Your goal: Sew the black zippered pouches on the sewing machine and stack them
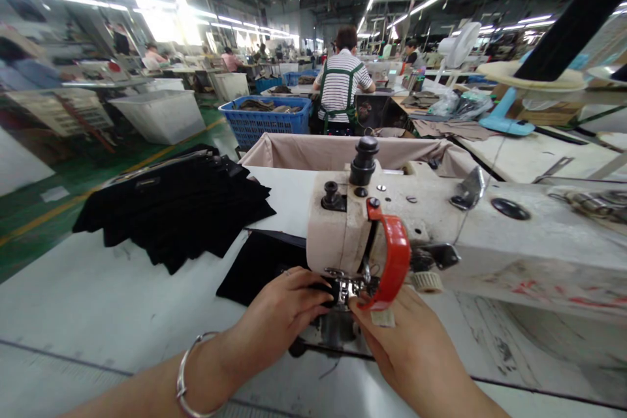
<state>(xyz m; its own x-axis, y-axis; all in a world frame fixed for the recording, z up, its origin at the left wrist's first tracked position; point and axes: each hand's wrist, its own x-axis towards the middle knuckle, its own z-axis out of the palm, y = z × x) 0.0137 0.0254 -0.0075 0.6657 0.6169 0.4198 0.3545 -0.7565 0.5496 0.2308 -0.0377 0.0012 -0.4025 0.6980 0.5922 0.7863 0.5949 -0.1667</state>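
Observation:
A black fabric piece lies flat on the sewing machine's bed, its right part running under the machine head. My left hand rests at its near edge, fingers bent and pressed together on the cloth just left of the metal presser foot. On the other side of the foot, my right hand has its thumb and fingertips drawn together close to the needle area. A red curved guard on the white sewing machine covers part of those fingers, so what they grip is hidden.
A fanned stack of black fabric pieces sits on the white table at left. Behind the machine is a cloth-lined bin. Farther off, a person in a striped shirt sits beside a blue basket. A thread cone stands at right.

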